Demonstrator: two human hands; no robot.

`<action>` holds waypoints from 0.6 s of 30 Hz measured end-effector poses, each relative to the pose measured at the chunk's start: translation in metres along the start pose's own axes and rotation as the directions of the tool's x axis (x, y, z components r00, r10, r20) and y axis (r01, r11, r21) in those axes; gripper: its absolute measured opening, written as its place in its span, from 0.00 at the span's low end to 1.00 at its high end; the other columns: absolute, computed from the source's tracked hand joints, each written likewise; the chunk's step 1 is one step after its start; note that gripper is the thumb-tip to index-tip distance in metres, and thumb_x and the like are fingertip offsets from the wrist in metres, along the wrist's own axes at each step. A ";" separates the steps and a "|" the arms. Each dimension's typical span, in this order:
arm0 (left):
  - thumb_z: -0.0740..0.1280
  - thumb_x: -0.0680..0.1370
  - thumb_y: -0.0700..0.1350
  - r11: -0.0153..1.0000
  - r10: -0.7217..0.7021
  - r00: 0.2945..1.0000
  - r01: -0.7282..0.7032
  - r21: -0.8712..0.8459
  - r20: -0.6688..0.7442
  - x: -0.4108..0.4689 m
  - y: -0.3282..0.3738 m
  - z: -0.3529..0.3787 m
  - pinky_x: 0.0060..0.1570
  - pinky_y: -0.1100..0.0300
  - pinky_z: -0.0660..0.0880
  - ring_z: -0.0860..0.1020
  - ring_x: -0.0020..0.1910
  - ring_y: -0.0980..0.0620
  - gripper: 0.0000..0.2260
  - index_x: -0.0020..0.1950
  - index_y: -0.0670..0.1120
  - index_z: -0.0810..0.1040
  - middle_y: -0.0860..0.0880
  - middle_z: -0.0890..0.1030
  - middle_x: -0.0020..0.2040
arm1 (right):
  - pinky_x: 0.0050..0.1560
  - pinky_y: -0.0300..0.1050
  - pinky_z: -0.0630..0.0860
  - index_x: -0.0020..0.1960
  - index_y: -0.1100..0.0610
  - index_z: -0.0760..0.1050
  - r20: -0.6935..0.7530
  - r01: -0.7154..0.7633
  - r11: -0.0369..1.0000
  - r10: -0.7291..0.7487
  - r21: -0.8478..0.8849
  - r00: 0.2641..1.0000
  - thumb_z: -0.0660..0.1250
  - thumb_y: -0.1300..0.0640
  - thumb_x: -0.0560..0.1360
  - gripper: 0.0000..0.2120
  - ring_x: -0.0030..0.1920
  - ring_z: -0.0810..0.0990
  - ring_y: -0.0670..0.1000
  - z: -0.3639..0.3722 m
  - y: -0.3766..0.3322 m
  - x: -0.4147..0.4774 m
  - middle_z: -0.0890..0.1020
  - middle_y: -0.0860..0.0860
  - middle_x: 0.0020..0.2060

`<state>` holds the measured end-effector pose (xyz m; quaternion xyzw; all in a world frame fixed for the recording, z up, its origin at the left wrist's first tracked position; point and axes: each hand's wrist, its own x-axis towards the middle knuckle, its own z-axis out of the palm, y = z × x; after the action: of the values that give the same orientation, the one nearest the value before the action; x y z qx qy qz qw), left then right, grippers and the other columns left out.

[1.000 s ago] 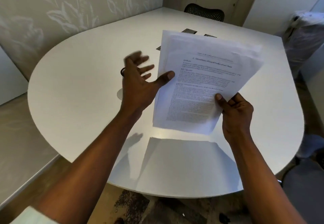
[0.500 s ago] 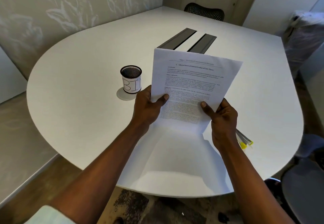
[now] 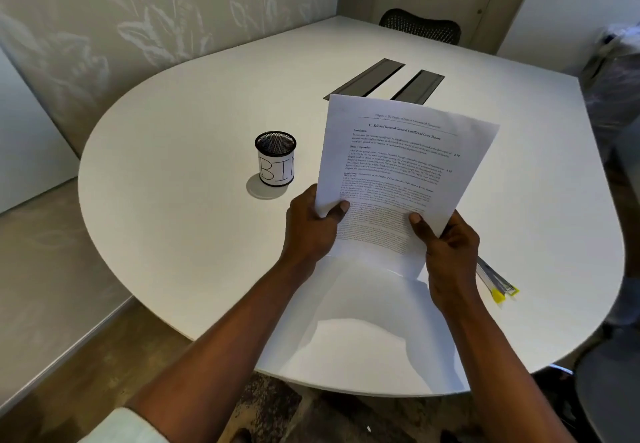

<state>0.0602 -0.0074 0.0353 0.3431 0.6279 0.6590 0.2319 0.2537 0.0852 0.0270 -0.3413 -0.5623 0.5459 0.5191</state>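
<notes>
Printed sheets are being held tilted just above the surface, gripped at the lower corners by the left hand and right hand, probably so the text faces the reader. A mesh cup marked BIN is being left standing nearby, with no contents showing inside

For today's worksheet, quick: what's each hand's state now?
Left hand: holding the printed paper, lower left edge.
Right hand: holding the same paper, lower right edge.

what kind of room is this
Probably an office meeting room: a big white table with cable slots set in it, a mesh chair at the far side, and printed pages.
</notes>
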 end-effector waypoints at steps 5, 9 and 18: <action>0.74 0.81 0.43 0.999 0.007 1.000 -0.007 -0.039 -0.005 -0.001 0.001 -0.002 0.50 0.62 0.83 0.85 0.58 0.45 0.16 0.69 0.49 0.80 0.49 0.86 0.62 | 0.55 0.42 0.84 0.67 0.54 0.81 -0.013 -0.004 1.000 0.003 -0.013 1.000 0.73 0.63 0.80 0.17 0.54 0.87 0.46 0.001 -0.001 0.001 0.89 0.42 0.57; 0.75 0.80 0.43 0.999 0.001 1.000 -0.002 -0.051 -0.013 -0.003 -0.002 -0.005 0.53 0.58 0.84 0.85 0.58 0.48 0.16 0.68 0.48 0.81 0.50 0.87 0.61 | 0.56 0.43 0.85 0.69 0.57 0.81 -0.012 -0.017 0.999 0.017 -0.028 1.000 0.74 0.63 0.80 0.18 0.54 0.88 0.46 0.001 0.006 -0.003 0.89 0.42 0.57; 0.74 0.81 0.44 1.000 -0.012 0.999 0.011 -0.019 -0.032 -0.008 -0.011 -0.006 0.53 0.59 0.84 0.85 0.57 0.47 0.16 0.68 0.49 0.81 0.51 0.86 0.61 | 0.51 0.38 0.84 0.69 0.58 0.81 -0.022 -0.067 0.997 0.066 -0.039 0.998 0.74 0.61 0.80 0.17 0.52 0.88 0.44 0.000 0.016 -0.008 0.88 0.40 0.56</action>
<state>0.0595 -0.0162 0.0229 0.3268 0.6274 0.6688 0.2288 0.2526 0.0803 0.0100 -0.3756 -0.5560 0.5481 0.4994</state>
